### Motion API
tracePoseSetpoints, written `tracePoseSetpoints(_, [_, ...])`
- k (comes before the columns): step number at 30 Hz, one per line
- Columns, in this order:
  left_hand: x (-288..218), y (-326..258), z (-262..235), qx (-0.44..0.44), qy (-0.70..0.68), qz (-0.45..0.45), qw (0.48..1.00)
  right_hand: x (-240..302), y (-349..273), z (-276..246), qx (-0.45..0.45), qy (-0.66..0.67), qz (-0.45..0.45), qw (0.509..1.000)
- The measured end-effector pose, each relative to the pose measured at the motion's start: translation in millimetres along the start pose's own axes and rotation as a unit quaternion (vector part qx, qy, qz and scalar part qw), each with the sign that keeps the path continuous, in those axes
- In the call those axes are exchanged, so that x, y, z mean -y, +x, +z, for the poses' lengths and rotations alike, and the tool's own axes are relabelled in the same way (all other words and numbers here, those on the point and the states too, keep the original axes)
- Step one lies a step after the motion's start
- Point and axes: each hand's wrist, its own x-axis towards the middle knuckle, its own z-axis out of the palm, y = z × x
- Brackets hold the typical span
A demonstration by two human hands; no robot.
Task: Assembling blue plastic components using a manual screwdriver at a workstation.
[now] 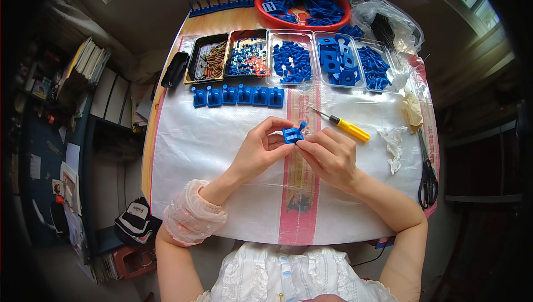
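Centrally, over white plastic sheet covering table: both hands meeting, sharing 1 small blue plastic part.

Left hand: fingers curling closed, pinching the part from its left side, thumb and forefinger bearing on it.

Right hand: fingertips closing on the part's right edge, touching a small blue peg sticking up from the part (whether seated or only resting, cannot tell).

Part itself: hovering just above the sheet, near the red stripe running down the sheet's middle; not touching the surface.

Lying just beside the right hand, up and to the right: yellow-handled screwdriver, tip pointing left, untouched.

Standing in a row beyond the hands: 6 blue assembled pieces, side by side, upright.

Sitting behind that row, 5 trays: black tray of brown screws, black tray of mixed small hardware, then 3 clear trays of blue parts.

Resting at the far table edge: red bowl heaped with more blue pieces; clear plastic bag slumping just to its right.

Lying at the right edge of the sheet: black scissors, closed, well apart from the hands. Crumpled clear wrap lying between scissors and screwdriver.

Leaning off the table's left: black case.
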Motion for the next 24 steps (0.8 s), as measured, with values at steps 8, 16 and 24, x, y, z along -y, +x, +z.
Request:
tracePoseSetpoints(8, [3,-1,-1,0.006,0.002,-0.005,1.0,-2,-2,1,0.002,0.002,0.011,1.0])
tracePoseSetpoints(16, [-2,0,-2,-0.002,-0.064,-0.031,0.997,-7,2,0,-0.027,0.013,0.056,0.998])
tracePoseSetpoints(24, [-3,1,-7,-0.006,-0.092,-0.059,0.994,-9,2,2,-0.032,0.083,0.078,0.993])
